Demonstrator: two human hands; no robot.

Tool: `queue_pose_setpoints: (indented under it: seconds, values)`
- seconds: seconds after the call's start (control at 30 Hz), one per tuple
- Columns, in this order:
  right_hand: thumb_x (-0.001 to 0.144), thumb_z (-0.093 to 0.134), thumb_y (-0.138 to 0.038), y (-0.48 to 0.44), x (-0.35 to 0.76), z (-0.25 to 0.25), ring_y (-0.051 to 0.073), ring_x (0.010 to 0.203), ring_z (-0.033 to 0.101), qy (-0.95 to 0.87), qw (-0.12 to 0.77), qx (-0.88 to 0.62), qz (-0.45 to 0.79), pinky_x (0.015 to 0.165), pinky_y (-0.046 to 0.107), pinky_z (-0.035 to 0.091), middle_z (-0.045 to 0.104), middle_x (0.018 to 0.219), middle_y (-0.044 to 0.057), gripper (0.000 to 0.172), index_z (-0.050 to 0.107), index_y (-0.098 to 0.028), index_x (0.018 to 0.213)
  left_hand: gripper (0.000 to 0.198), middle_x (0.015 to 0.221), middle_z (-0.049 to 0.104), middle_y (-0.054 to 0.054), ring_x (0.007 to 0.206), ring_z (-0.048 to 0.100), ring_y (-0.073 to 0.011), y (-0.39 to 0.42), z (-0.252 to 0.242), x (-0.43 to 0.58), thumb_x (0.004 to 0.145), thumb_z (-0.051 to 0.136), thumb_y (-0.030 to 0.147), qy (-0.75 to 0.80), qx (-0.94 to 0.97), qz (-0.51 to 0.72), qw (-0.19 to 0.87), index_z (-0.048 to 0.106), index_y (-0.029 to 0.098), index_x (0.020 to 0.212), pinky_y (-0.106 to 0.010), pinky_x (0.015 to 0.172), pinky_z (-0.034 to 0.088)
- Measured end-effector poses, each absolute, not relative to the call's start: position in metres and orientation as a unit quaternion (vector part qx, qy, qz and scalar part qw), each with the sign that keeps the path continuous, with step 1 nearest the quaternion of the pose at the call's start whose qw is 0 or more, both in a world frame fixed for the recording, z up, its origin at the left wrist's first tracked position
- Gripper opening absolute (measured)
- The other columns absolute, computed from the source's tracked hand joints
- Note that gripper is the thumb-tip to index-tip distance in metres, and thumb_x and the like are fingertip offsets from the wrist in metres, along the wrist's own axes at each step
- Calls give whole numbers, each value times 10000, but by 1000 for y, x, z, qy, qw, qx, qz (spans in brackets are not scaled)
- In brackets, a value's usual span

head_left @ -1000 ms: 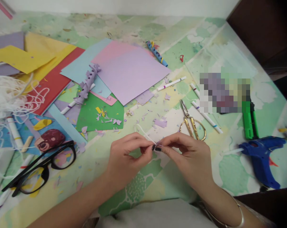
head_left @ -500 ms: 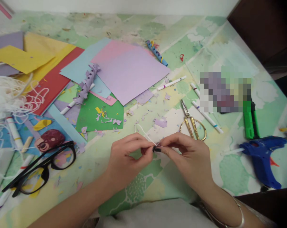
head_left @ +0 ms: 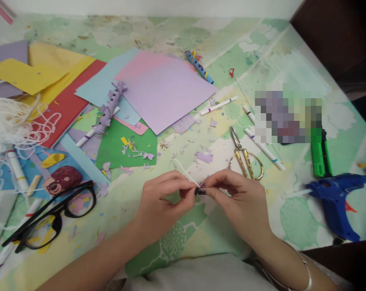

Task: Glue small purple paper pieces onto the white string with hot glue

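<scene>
My left hand (head_left: 167, 196) and my right hand (head_left: 240, 198) meet fingertip to fingertip over the front of the table. Both pinch a white string (head_left: 184, 169), which loops up and away beyond the fingers. A small purplish bit shows at the right fingertips, too little of it to name. Gold-handled scissors (head_left: 244, 159) lie just past my right hand, points away from me. Purple paper scraps (head_left: 204, 156) are scattered beyond the hands.
Black glasses (head_left: 61, 218) and a tangle of white string (head_left: 15, 121) lie left. Coloured paper sheets (head_left: 167, 93) and a purple paper-wrapped marker (head_left: 110, 107) are farther back. On the right are a blue glue gun (head_left: 336, 202), a green cutter (head_left: 319, 157) and markers (head_left: 264, 149).
</scene>
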State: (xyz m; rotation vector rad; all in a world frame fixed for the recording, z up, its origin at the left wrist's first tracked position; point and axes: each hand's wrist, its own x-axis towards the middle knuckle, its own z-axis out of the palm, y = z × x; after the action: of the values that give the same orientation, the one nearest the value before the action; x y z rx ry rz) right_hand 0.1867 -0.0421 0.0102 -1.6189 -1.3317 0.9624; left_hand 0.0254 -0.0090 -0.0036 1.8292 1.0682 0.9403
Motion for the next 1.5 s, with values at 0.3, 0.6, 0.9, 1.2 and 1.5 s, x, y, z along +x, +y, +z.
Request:
queue_pose_setpoints:
  seconds: [0.3, 0.6, 0.9, 1.2, 1.5]
  values:
    - [724, 700, -115, -41, 187, 6, 102, 564, 623, -518, 412, -632, 403, 514, 170, 487, 682, 634, -25, 89, 662, -176, 672, 147, 639, 657, -23, 569, 588, -101, -9, -6, 25, 772, 596, 75, 413, 703, 379, 438, 706, 154, 713, -196, 520, 452]
    - [763, 687, -158, -39, 191, 2, 132, 712, 657, -504, 422, -602, 453, 671, 223, 541, 694, 760, 10, 28, 669, -170, 781, 149, 523, 598, 19, 489, 541, -82, 2, -2, 26, 722, 616, 128, 498, 526, 327, 607, 691, 171, 600, -169, 463, 441]
    - [806, 616, -168, -42, 189, -2, 167, 800, 647, -501, 421, -589, 473, 759, 300, 534, 684, 832, 21, 39, 652, -184, 811, 74, 491, 603, 20, 486, 529, -70, 4, -3, 27, 658, 669, 161, 510, 420, 305, 685, 712, 158, 598, -158, 490, 443]
    - [788, 593, -133, -41, 186, -1, 152, 748, 620, -516, 429, -586, 454, 703, 286, 507, 658, 796, 13, 51, 610, -178, 771, 40, 523, 631, 17, 503, 553, -69, 3, -1, 29, 648, 698, 143, 504, 400, 315, 698, 728, 158, 627, -151, 502, 467]
    - [798, 591, -150, -42, 186, 0, 163, 790, 614, -523, 443, -586, 433, 732, 316, 514, 651, 854, 24, 45, 600, -184, 825, 111, 610, 661, 12, 574, 606, -77, -1, -3, 28, 679, 659, 94, 485, 498, 361, 622, 733, 171, 649, -141, 545, 505]
